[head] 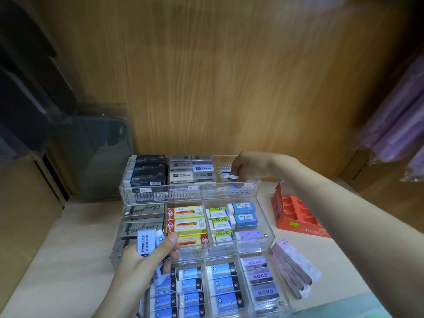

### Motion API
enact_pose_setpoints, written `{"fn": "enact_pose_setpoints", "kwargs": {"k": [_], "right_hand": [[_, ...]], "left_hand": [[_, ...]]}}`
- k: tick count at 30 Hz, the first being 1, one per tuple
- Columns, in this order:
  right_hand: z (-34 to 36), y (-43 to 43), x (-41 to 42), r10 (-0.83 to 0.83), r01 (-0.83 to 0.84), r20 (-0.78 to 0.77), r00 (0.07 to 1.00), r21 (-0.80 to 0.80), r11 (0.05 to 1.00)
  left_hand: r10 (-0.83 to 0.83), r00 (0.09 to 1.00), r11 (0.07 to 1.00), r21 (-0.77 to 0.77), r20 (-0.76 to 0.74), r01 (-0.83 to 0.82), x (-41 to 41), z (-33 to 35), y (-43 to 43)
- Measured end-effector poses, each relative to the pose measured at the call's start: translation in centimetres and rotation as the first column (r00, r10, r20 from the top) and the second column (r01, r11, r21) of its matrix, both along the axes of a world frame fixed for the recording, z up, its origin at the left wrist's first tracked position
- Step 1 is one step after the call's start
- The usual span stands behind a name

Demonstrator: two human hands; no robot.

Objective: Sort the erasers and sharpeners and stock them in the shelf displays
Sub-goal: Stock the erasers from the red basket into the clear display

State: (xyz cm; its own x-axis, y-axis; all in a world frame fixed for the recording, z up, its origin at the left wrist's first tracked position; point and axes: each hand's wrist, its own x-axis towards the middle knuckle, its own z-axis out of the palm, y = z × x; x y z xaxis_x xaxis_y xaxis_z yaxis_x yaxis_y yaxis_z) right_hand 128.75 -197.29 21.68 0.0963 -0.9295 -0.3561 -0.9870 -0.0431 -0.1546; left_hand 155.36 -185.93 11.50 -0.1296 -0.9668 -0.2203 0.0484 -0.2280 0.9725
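Now left hand [146, 260], seven o'clock, clutches white paper-sleeved rectangular erasers [146, 243]; right hand [246, 166], one o'clock, pinches a small white eraser [230, 177] over the clear acrylic tiered display [183, 194].

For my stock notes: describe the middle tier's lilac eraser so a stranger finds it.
Start at the clear tiered display. In its middle tier's right compartment, the lilac eraser lies frontmost, beside LYRA erasers; the Paper Mate erasers behind are blue.
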Motion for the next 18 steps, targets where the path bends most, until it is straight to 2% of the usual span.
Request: {"fn": "enact_pose_setpoints", "kwargs": {"k": [7,12,16,18], "right_hand": [[-0.04,-0.02,0.43,0.015,-0.017,-0.051,0.999,-0.027,0.999],[0.46,0.03,0.78,0.047,-0.044,-0.083,0.995,0.030,0.999],[0.25,-0.16,0.90,0.074,-0.074,-0.133,0.988,0.001,0.997],[-0.22,-0.52,0.52,0.052,-0.060,-0.117,0.992,-0.073,0.995]], "left_hand": [[0.016,1.000,1.000,-0.010,0.002,-0.016,-0.19,-0.37,0.00],[0.020,1.000,1.000,-0.012,0.002,-0.020,-0.24,-0.20,0.25],[0.018,1.000,1.000,0.001,0.010,-0.018,-0.17,-0.50,0.04],[0.016,1.000,1.000,-0.011,0.025,-0.016,-0.24,-0.45,0.13]]}}
